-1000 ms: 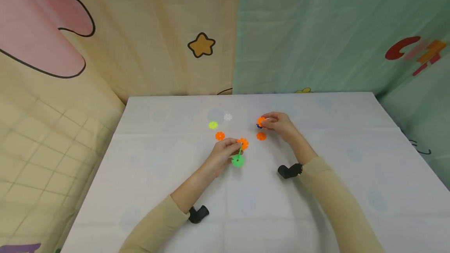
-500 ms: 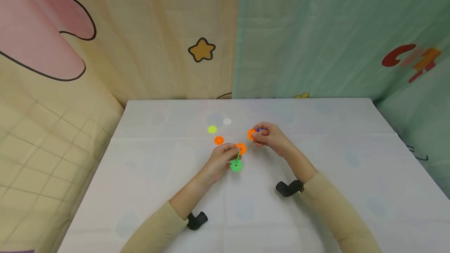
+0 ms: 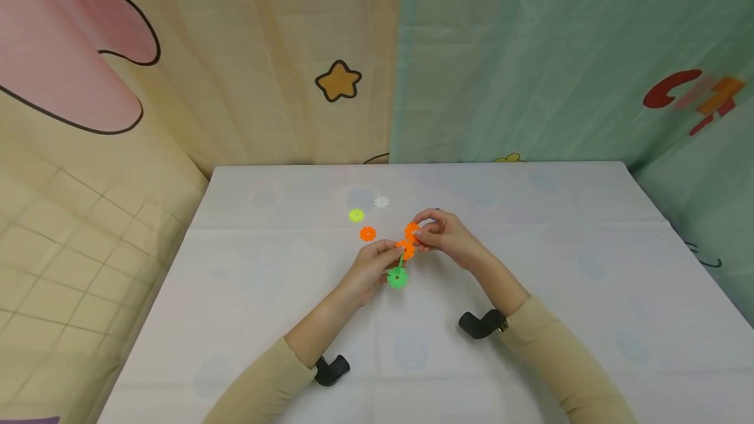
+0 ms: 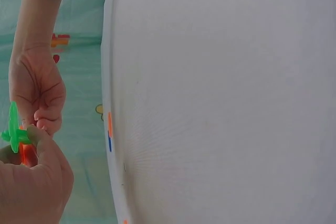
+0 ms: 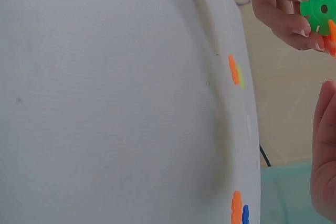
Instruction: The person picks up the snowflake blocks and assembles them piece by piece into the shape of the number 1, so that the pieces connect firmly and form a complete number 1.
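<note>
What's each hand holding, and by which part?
Left hand: joined green-and-orange cluster, near the rim of its orange disc; exact contact partly hidden. Right hand: another orange disc, pinched by its edge.

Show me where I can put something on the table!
Bare table lies left of the left sleeve, right of the right sleeve, and between them. The middle's crowded: left hand and right hand hold pieces there, with yellow disc, white disc and orange disc beyond the left one, and a blue disc near the right.
</note>
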Available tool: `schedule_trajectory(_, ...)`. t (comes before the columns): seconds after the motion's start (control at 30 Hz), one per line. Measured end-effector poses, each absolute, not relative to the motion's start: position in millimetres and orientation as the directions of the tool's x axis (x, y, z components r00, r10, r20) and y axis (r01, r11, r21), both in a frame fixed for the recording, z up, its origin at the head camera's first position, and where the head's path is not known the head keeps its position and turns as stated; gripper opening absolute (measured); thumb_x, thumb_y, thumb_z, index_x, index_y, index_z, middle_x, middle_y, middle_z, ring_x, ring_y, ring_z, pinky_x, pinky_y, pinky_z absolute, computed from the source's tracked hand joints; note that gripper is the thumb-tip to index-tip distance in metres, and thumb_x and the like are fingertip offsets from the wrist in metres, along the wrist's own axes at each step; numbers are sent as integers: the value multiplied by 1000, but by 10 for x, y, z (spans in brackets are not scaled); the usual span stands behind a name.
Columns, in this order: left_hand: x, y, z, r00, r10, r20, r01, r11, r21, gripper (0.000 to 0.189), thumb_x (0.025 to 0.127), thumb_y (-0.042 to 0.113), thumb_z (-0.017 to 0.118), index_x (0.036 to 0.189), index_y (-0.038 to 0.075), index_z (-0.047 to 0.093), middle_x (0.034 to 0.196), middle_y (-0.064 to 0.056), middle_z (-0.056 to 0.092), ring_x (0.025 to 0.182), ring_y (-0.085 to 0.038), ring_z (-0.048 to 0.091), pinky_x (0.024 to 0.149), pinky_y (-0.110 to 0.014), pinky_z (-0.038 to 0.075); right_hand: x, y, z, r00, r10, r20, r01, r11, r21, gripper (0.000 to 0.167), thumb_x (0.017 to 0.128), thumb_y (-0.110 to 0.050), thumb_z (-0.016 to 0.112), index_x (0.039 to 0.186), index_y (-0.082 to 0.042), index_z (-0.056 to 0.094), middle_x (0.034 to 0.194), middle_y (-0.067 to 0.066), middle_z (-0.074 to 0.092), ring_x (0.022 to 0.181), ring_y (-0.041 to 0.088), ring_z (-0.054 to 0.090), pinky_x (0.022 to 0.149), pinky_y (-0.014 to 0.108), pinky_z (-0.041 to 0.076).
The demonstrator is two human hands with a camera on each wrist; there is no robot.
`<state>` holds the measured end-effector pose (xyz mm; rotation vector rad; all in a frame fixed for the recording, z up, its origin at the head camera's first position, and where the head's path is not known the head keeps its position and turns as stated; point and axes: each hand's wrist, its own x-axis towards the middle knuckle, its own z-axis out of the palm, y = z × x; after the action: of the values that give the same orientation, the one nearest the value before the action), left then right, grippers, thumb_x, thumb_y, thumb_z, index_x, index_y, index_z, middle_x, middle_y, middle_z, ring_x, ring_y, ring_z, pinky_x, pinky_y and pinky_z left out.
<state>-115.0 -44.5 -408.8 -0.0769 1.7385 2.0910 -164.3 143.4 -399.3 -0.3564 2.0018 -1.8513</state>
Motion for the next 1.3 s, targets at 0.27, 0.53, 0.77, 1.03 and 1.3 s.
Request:
schedule_trajectory(0.27,-1136,-458,-4055,-910,298,-289,-338,-128,932,21,95,12,53,105,-5,57,86,-6,61,80,-17,58,65,-21,48,-1618,1441,-3988,-892,-447,-66,34,80,-996,22,91,2,54,112,8,49,72,2,63,63,19,59,67,27,54)
schedule_trajectory(0.53,-1117,-454,-4011,-902,319,-290,-349,-146,926,21,95,10,52,106,-8,56,83,-4,60,76,-14,58,62,-20,48,-1603,1463,-3978,-885,-465,-22,-5,55,-998,18,91,4,53,108,9,49,73,2,63,64,18,59,68,30,54)
schedule_trajectory(0.77,-1124,-448,-3995,-893,331,-305,-367,-141,920,19,95,11,52,103,-6,56,83,-5,62,74,-13,59,61,-19,48,-1595,1466,-3955,-878,-479,-5,-37,77,-996,17,91,6,52,108,10,51,75,4,63,65,22,59,70,37,55)
schedule_trajectory(1.03,-1113,-443,-3937,-900,301,-316,-368,-136,920,17,96,10,51,100,-5,57,84,-7,61,68,-12,55,58,-19,45,-1597,1457,-3910,-870,-492,44,-87,66,-994,17,90,9,52,106,12,53,77,5,63,65,18,60,67,35,55)
schedule_trajectory(1.3,-1090,-410,-3886,-897,291,-332,-379,-122,917,14,96,8,51,95,-5,57,81,-6,61,65,-12,52,57,-18,45,-1565,1455,-3845,-834,-538,126,-168,29,-985,12,89,10,53,101,13,53,79,4,62,64,16,57,63,27,53)
